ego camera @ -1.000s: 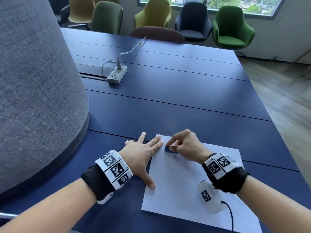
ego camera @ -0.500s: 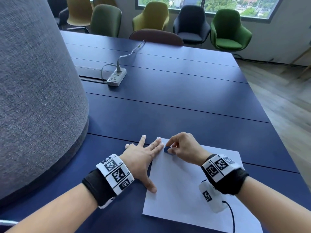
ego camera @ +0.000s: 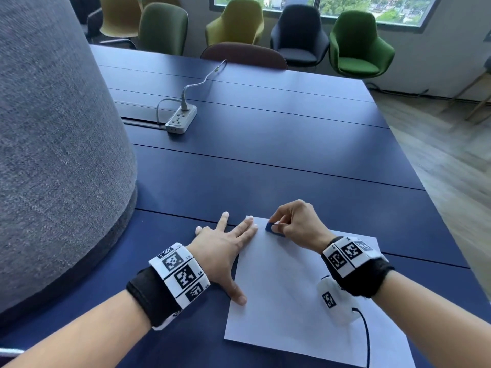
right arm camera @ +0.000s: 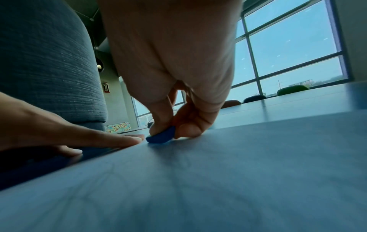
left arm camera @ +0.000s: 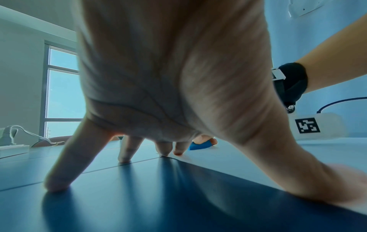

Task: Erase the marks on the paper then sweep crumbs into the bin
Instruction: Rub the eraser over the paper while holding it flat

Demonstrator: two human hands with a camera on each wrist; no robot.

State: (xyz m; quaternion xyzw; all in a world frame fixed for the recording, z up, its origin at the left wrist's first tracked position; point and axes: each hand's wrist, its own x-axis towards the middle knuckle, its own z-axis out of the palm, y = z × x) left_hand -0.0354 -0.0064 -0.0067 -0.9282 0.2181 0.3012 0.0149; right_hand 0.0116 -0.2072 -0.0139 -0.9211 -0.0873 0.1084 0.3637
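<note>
A white paper [ego camera: 292, 282] is laid on the blue table [ego camera: 265, 155], and places are given from it. At its far-left corner, a small blue eraser [ego camera: 273, 229] is pinched between the thumb and curled fingers of the right hand [ego camera: 295, 224] and is pressed against the sheet. Compared with 1 second ago, the eraser is placed slightly nearer the sheet's far edge, so a rubbing stroke is judged to be under way. The left hand [ego camera: 225, 251] is kept flat across the paper's left edge, fingers straight and spread apart, thumb on the sheet. No marks can be made out, and no crumbs or bin are seen; sweeping is judged not yet begun.
</note>
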